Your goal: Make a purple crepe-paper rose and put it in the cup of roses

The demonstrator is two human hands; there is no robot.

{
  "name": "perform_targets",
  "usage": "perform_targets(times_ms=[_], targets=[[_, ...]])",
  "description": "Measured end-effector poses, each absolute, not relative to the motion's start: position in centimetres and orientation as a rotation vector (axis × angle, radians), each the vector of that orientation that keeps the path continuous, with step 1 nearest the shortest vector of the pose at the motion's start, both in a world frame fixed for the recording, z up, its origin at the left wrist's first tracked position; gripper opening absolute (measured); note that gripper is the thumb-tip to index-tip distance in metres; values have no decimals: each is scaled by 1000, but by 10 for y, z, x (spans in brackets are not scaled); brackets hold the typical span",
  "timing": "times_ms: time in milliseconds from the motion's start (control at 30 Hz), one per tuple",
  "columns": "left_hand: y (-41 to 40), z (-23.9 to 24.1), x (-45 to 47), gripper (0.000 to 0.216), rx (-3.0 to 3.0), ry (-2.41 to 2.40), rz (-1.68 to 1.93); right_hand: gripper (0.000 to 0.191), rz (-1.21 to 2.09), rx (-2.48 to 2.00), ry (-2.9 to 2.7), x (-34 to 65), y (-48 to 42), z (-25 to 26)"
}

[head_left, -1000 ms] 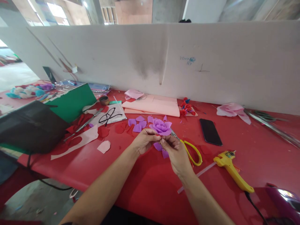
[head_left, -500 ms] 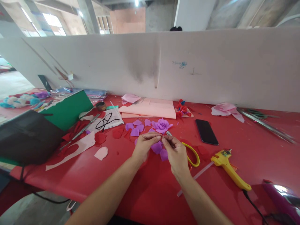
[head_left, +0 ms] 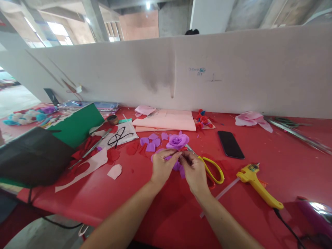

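A purple paper rose [head_left: 177, 140] stands just above my fingertips, its open layers facing up. My left hand [head_left: 164, 165] is closed, thumb and fingers pinched at the rose's base. Against it, my right hand [head_left: 193, 169] pinches the same spot, so the exact grip under the rose is hidden. Loose purple petals [head_left: 150, 147] lie on the table left of the rose, and more purple petals [head_left: 178, 166] show below and between my hands. Scissors [head_left: 213, 169] with yellow and orange handles rest beside my right hand, partly behind it.
On the red table [head_left: 155, 221] a yellow glue gun [head_left: 259, 186] and a phone [head_left: 230, 144] lie right. Pink paper sheets [head_left: 166, 121] lie behind the rose, eyeglasses [head_left: 119, 136] to the left. A green box [head_left: 80, 124] stands far left; a white partition [head_left: 116, 72] closes the back.
The rose has tilted and shifted slightly left between my fingers. Both hands stay together in a pinch, and the view has moved a little.
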State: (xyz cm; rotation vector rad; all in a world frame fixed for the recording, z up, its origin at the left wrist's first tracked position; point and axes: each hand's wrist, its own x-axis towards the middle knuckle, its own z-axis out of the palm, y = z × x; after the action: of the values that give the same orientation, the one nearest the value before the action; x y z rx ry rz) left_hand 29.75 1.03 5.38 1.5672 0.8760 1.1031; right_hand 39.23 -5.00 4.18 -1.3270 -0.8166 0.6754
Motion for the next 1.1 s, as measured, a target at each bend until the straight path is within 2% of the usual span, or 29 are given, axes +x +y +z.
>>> perform_targets(times_ms=[367, 633, 767, 933, 1100], targets=[[3, 57, 296, 6, 1524, 875, 1250, 16, 750, -1222, -819, 392, -49, 36], [3, 50, 293, 7, 1712, 832, 1281, 14, 803, -1134, -768, 389, -48, 36], [3, 53, 294, 12, 1626, 856, 1338, 12, 769, -1115, -680, 392, -48, 37], [5, 55, 295, 6, 1547, 911, 1291, 16, 730, -1152, -671, 397, -46, 36], [21, 53, 293, 9, 1222, 901, 1270, 14, 708, -1190, -693, 400, -47, 38]])
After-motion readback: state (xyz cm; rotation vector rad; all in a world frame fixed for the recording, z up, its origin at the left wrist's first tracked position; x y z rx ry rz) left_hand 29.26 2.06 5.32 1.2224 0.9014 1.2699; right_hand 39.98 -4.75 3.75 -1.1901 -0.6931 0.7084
